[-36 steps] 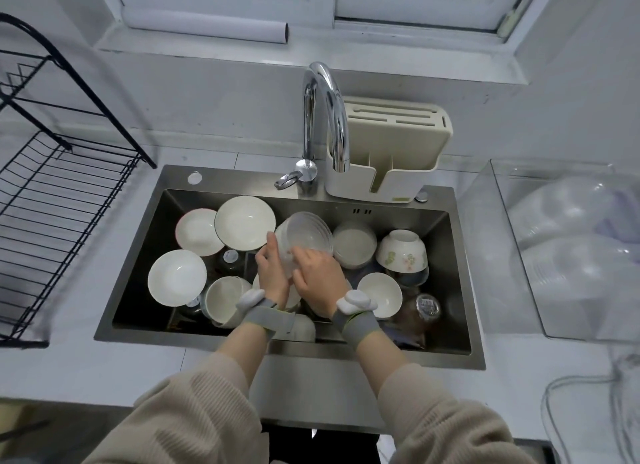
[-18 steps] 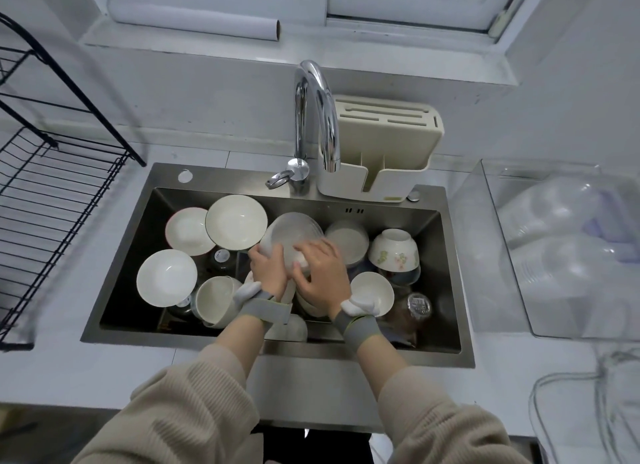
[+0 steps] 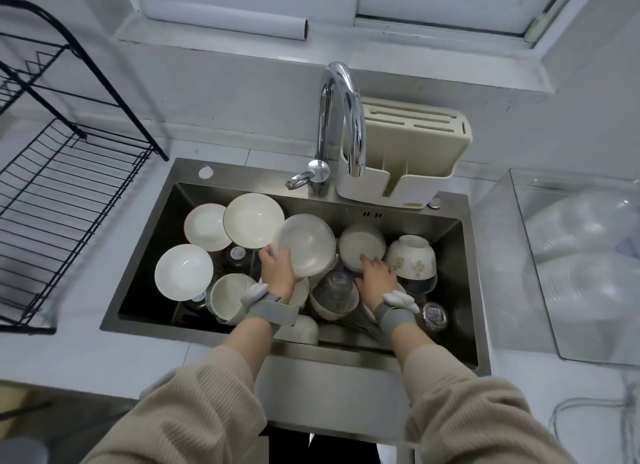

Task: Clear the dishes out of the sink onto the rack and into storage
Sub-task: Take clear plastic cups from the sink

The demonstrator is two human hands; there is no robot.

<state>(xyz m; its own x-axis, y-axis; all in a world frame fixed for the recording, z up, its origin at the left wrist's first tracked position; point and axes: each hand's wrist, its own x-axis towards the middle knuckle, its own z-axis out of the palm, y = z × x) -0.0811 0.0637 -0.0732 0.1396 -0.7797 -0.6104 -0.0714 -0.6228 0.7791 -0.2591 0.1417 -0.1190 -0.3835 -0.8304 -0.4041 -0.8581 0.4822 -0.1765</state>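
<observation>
Sink: stainless steel basin [image 3: 145,256] set into the pale counter, crowded with white bowls, plates and a few upturned glasses.
Left hand: left hand [image 3: 278,271] grips the near rim of a translucent ribbed bowl [image 3: 306,244], fingers curled round its lower left edge – the bowl is tilted up, its hollow facing the camera, above the middle of the sink.
Right hand: right hand [image 3: 375,273] reaches with straight fingers to the near rim of a round white bowl [image 3: 360,245] just right of the ribbed one; whether it has hold of it, I cannot tell.
Neighbours: floral-patterned white bowl [image 3: 412,259] lies on its side to the right.
Rack: black wire dish rack [image 3: 65,186] stands on the counter left of the sink.
Faucet: chrome curved faucet [image 3: 341,117] – behind it, a cream plastic knife block [image 3: 412,141].
</observation>
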